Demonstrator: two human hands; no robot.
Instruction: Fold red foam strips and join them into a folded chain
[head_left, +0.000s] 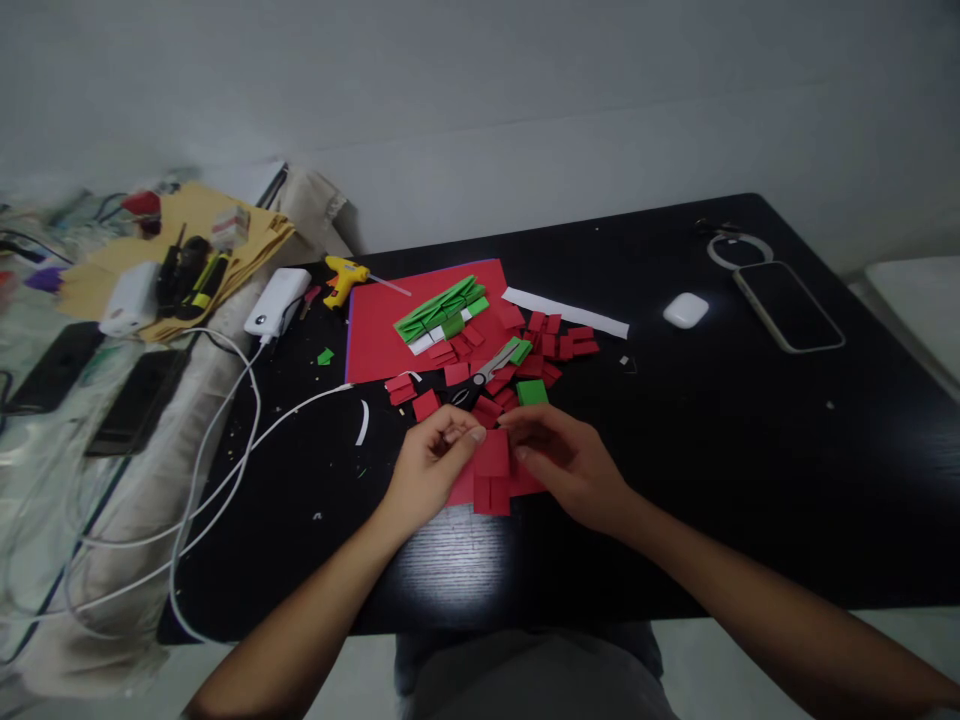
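Note:
A folded red paper piece (492,455) is pinched at its upper left corner between the thumb and fingers of my left hand (429,462). Just below it, touching or overlapping, shows another folded red paper piece (492,496). My right hand (571,468) curves beside the right edge, thumb and index finger apart; whether a fingertip touches the paper I cannot tell. Beyond my hands lie several small folded red papers (551,345), a folded green paper (532,392) and scissors (484,380) with dark handles. Part of a red sheet (461,490) shows under my hands.
A bundle of green paper strips (442,308) rests on a large red sheet (367,330). Around it are a yellow glue gun (345,278) and a white paper strip (566,312). A phone (789,307) and white earbud case (685,310) lie right; white cables (255,440) cross left.

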